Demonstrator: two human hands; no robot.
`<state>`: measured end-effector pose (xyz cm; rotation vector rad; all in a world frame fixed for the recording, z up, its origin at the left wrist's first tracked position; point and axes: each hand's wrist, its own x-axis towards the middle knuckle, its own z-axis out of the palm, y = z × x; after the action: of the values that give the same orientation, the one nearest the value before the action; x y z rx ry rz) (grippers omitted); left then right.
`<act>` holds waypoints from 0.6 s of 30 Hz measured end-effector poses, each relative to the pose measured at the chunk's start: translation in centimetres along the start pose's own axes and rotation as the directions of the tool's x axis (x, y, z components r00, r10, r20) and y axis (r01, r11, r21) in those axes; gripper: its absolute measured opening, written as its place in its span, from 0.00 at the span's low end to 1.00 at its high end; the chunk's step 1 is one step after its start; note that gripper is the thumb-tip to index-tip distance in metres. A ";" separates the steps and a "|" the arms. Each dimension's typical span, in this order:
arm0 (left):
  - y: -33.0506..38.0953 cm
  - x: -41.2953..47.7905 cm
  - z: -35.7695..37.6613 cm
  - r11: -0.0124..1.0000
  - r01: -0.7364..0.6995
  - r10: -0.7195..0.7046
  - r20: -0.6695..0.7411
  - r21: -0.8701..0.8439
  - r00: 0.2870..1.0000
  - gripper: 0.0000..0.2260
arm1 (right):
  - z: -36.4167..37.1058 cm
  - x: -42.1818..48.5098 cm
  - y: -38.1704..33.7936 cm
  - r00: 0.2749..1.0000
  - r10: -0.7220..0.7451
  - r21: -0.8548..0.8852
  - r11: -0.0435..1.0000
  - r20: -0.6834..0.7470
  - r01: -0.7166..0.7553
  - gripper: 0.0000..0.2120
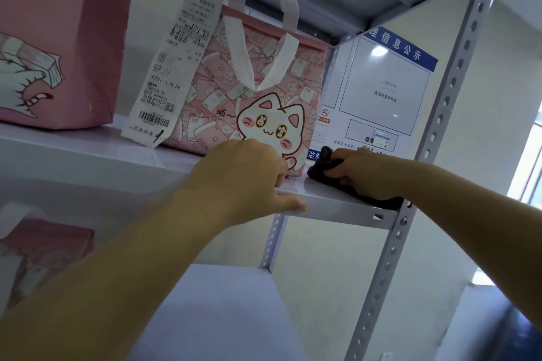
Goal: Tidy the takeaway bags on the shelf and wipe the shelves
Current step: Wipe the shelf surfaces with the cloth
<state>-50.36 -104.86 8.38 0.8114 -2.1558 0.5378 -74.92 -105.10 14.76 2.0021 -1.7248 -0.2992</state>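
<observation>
Cloth (318, 174) — gripped in right hand (366, 173), left hand (243, 173) touching bag (305, 73)

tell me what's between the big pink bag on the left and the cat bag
A long white receipt hangs off the cat bag into that gap; otherwise bare shelf, seen in the head view.

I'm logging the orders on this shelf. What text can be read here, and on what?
"京东外卖": foot of the receipt hanging at the cat bag.
"15.74": the receipt, past halfway down.
"喵~": the cat bag, beside the cat's face.
"信息公示": blue header of the notice behind the shelf.
Remaining receipt lines and the notice's fine print: too small or blurred.
</observation>
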 end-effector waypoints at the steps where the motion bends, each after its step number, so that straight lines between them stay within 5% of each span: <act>1: 0.0 0.0 0.0 1.000 0.004 -0.004 -0.001 -0.004 1.000 0.24 | -0.2 0.2 -0.4 0.999 0.029 -0.014 0.999 0.018 -0.029 0.17; 11: 0.2 -0.1 -0.3 1.000 0.020 -0.020 0.006 0.005 1.000 0.24 | -2.8 -2.2 -3.9 0.999 0.029 -0.160 0.987 0.042 -0.022 0.15; 18: 1.5 -0.3 -1.1 0.990 0.065 -0.074 0.066 0.129 0.995 0.23 | -5.6 -8.0 -7.1 0.998 0.066 -0.077 0.995 -0.008 -0.067 0.07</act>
<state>-50.68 -103.05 8.63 0.9846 -2.1662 0.6236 -67.62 -95.44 15.00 1.8848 -1.7457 -0.3332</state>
